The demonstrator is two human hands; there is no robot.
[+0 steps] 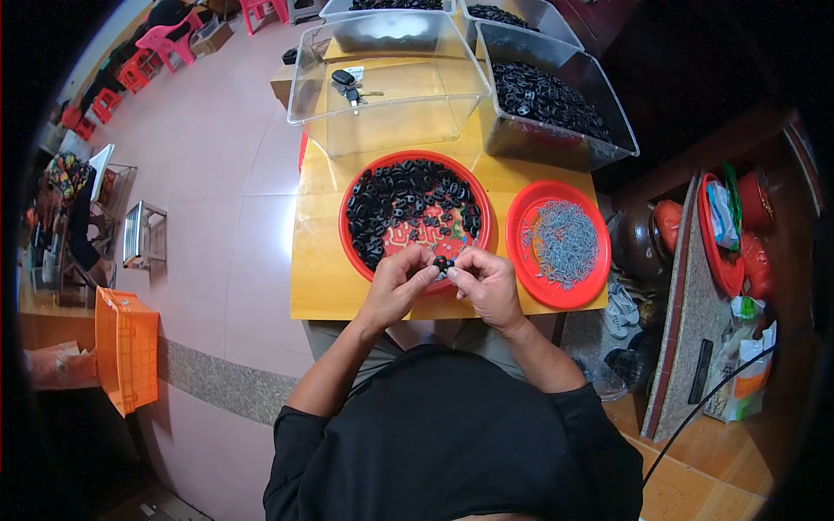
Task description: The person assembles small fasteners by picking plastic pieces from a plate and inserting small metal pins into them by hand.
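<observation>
Over the near rim of a round red tray (485, 204), my two hands meet at a small black plastic part (441, 262). My left hand (401, 285) pinches it between thumb and fingertips. From the other side, my right hand (489, 288) closes its thumb and fingers on the same part; whether a screw is also between them is too small to tell. Many similar black plastic parts (408, 187) lie in the tray, heaped toward its far and left sides. To the right, a red plate (519, 273) bears a pile of small silvery screws (566, 241).
Clear plastic bins stand at the table's far side; one bin (621, 130) holds many black parts. Keys (345, 80) show through another clear bin (387, 139). An orange crate (128, 352) and a metal stool (145, 234) stand left, a cluttered shelf (682, 286) right.
</observation>
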